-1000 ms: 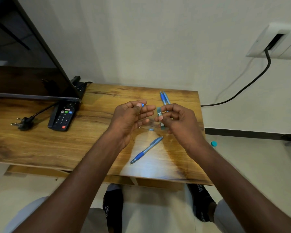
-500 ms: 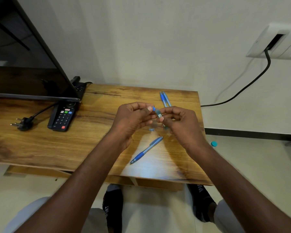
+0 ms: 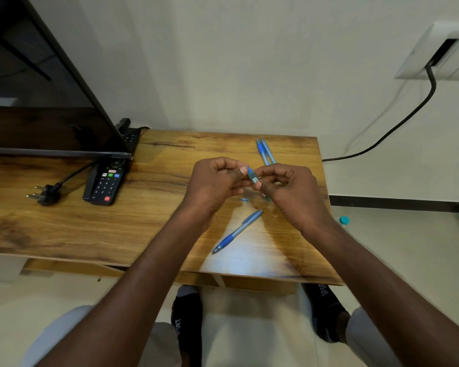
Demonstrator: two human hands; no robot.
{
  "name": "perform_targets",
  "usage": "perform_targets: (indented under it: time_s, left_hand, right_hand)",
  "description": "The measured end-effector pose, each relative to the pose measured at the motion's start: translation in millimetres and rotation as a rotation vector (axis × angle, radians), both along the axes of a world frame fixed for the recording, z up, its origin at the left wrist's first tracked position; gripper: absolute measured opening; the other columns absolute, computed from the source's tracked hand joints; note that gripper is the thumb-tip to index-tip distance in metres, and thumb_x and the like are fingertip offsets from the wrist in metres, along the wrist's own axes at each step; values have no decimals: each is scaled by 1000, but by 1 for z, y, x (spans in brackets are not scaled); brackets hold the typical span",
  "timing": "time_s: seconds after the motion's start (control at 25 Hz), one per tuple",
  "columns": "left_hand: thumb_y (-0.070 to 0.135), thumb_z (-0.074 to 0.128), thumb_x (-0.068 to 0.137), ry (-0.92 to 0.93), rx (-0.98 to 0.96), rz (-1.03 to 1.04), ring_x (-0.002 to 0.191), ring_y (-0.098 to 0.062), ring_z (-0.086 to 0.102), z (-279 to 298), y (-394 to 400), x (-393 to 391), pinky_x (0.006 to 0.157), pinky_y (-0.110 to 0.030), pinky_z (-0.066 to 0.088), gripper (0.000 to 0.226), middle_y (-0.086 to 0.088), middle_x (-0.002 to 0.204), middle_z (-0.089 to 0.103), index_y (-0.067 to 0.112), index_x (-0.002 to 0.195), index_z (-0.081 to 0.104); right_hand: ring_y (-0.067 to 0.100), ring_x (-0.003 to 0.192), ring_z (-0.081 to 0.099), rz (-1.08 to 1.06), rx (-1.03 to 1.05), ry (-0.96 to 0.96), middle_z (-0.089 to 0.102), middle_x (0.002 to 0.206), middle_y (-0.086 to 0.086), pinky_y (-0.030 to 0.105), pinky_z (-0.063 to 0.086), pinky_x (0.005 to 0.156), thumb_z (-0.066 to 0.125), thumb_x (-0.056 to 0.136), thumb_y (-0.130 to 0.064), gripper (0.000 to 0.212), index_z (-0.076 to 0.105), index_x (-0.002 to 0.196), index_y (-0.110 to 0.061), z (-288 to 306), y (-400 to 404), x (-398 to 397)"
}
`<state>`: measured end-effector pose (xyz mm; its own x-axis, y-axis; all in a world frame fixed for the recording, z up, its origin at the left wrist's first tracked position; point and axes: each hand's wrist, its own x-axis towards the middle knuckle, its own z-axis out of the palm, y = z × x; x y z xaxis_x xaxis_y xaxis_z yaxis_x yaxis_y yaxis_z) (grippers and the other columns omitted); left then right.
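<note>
Translucent blue plastic pen barrel [image 3: 253,177] with a small white label is held above the brown wooden worktop [image 3: 157,221], between both hands. The left hand [image 3: 215,184] pinches its blue upper tip with curled fingers [image 3: 243,170]. The right hand [image 3: 292,192] grips its lower part, fingers curled round it. Just below the fingers lie a small blue plastic piece [image 3: 244,199] and a whole blue pen [image 3: 237,231]; beyond them lie two blue pens [image 3: 265,152].

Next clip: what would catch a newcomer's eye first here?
Above the table, the left hand and right hand pinch a clear pen barrel between them. A blue pen lies slanted nearer the person, two more pens beyond the hands, and a remote sits left by the TV.
</note>
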<state>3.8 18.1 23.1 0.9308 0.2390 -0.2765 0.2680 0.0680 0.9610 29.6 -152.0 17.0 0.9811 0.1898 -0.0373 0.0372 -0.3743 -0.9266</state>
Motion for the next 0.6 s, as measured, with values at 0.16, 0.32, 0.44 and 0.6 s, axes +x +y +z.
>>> perform_targets:
  time_s: [0.16, 0.32, 0.44, 0.6]
  left_hand:
    - [10, 72, 98, -36, 127, -11, 85, -22, 81, 0, 1, 2, 76, -33, 65, 7, -10, 86, 82, 6, 102, 76]
    - [7, 74, 96, -83, 312, -70, 81, -21, 81, 2, 9, 4, 71, -35, 63, 5, -9, 83, 81, 6, 99, 78]
    - [8, 76, 95, -85, 348, -101, 79, -21, 81, 3, 14, 3, 74, -41, 66, 5, -7, 81, 81, 7, 98, 79]
    - [8, 79, 91, -92, 374, -122, 78, -21, 80, 4, 16, 3, 74, -42, 67, 7, -8, 80, 81, 6, 98, 81]
  right_hand:
    - [1, 92, 74, 4, -39, -21, 80, 86, -10, 34, 60, 93, 82, 89, -17, 20, 83, 106, -26, 0, -1, 1]
    - [-2, 86, 71, 39, -130, -84, 78, 88, -14, 22, 56, 79, 79, 92, -19, 21, 82, 109, -32, -1, -3, 2]
    - [-2, 84, 71, 56, -179, -103, 78, 87, -16, 19, 55, 74, 78, 93, -19, 22, 82, 110, -33, -2, -3, 2]
    - [1, 82, 71, 70, -247, -138, 77, 88, -15, 19, 55, 71, 78, 94, -19, 23, 81, 112, -33, -2, -3, 1]
